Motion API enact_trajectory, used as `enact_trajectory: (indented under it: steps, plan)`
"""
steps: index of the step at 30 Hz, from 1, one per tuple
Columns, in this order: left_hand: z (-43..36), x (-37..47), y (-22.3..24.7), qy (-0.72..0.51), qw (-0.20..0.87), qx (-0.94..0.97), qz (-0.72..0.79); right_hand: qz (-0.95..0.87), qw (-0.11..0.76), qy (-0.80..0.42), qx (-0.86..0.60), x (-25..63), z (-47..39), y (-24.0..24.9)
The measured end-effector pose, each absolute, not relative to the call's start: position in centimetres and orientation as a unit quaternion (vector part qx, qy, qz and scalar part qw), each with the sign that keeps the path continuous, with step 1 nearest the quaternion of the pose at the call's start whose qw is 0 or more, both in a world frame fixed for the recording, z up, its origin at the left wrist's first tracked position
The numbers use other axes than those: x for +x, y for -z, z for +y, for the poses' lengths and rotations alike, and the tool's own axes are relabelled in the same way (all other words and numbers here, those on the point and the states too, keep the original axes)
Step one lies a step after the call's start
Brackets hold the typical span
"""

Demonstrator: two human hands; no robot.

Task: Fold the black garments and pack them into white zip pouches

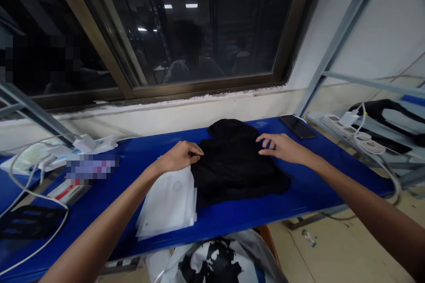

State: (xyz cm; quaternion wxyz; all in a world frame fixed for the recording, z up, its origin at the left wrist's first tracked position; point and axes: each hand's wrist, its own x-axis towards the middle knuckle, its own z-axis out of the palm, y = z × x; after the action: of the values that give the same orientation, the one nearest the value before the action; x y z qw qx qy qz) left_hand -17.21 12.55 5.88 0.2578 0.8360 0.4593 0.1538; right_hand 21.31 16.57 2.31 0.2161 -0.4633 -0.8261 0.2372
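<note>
A black garment [235, 172], loosely folded, lies on the blue tabletop [265, 212], with a rounded bunched part at its far side. My left hand [182, 155] is at its left edge, fingers pointing right and thumb slightly apart, nothing visible between them. Over the garment's right side is my right hand [279, 147], fingers bent and thumb spread from them, holding nothing. Whether either hand's fingertips touch the fabric I cannot tell. Beneath my left hand and forearm, a stack of white plastic packets [169, 203] lies beside the garment, partly covered.
A dark phone [298, 126] lies at the table's back right corner. Power strips with white cables [63, 154] sit on the left, near a black object [31, 222]. Another power strip [352, 126] is on the right shelf. A window [199, 31] stands behind the table.
</note>
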Motion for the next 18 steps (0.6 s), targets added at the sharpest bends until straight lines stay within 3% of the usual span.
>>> enact_trajectory:
  steps: [4, 9, 14, 18]
  plan:
    - [12.8, -17.4, -5.8, -0.146, 0.266, 0.835, 0.458, -0.789, 0.227, -0.333, -0.463, 21.8, 16.6, -2.2]
    - [12.9, -17.6, -4.6, -0.144, 0.226, 0.827, 0.494, -0.786, 0.306, -0.229, -0.486, 21.1, 16.6, -1.7]
    - [12.3, -14.0, -4.6, -0.156, 0.094, 0.858, 0.479, -0.845, 0.222, 0.02, -0.487, 18.9, 14.6, -2.2]
    - [13.3, -9.3, -4.6, -0.084, 0.176, 0.865, 0.462, -0.922, 0.117, -0.002, -0.37, 16.0, 14.7, -3.0]
